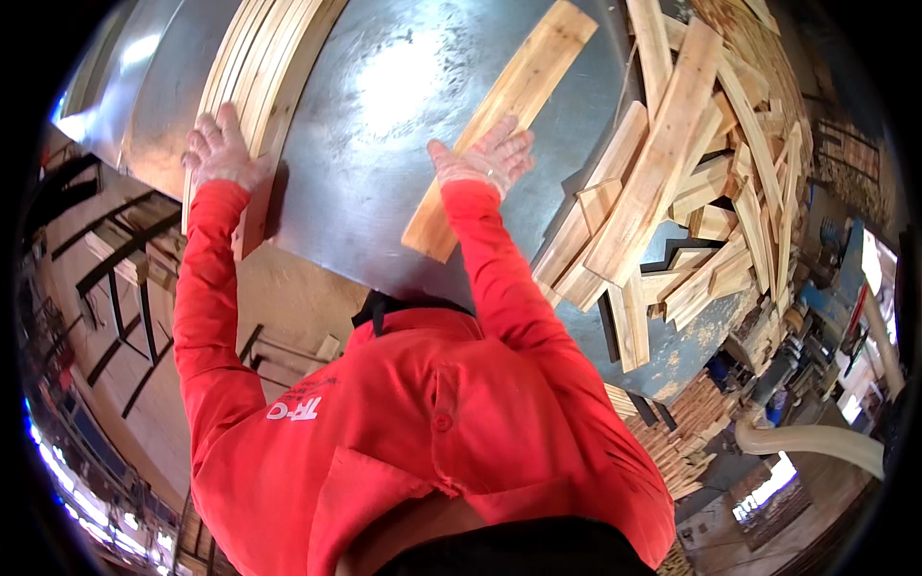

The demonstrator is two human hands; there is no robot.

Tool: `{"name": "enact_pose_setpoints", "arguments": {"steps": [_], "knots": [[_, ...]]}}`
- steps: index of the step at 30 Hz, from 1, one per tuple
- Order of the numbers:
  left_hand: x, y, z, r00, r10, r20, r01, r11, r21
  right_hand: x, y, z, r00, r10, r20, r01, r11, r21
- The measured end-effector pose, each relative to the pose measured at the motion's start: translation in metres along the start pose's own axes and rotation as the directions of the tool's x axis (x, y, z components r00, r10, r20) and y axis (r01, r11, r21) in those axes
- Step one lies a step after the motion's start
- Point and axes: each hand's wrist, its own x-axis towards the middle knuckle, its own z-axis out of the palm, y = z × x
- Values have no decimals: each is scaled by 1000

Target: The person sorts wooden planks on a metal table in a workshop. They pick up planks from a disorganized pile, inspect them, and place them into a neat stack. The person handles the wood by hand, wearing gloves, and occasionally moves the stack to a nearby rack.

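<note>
My left hand (224, 154) lies on a row of long wooden boards (257, 67) standing side by side at the left of the metal table (355, 182). Its fingers are spread across their near ends. A single flat board (538, 72) lies slantwise on the table's middle. My right hand (488, 158) rests on this board with fingers stretched out and apart, the palm facing down. Neither hand is wrapped around anything. Both arms wear red sleeves.
A loose heap of wooden offcuts and boards (663, 163) covers the table's right side, some sticking out toward me. Black metal racks (125, 259) stand on the floor at left. Stacked wood (672, 446) and a pale hose (807, 440) are at lower right.
</note>
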Motion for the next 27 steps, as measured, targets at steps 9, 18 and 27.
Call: {"name": "enact_pose_setpoints", "arguments": {"steps": [9,18,27], "knots": [[-162,155,-21,763,646,-11,-591,692,-414,22,22,-71,835,192,516,-366,893,261],[-154,198,34,899,338,-277,-434,762,-480,72,213,-109,921,385,60,-386,922,2],[-158,156,-9,416,849,-326,859,-485,-165,13,256,-102,963,205,177,-240,950,202]]}}
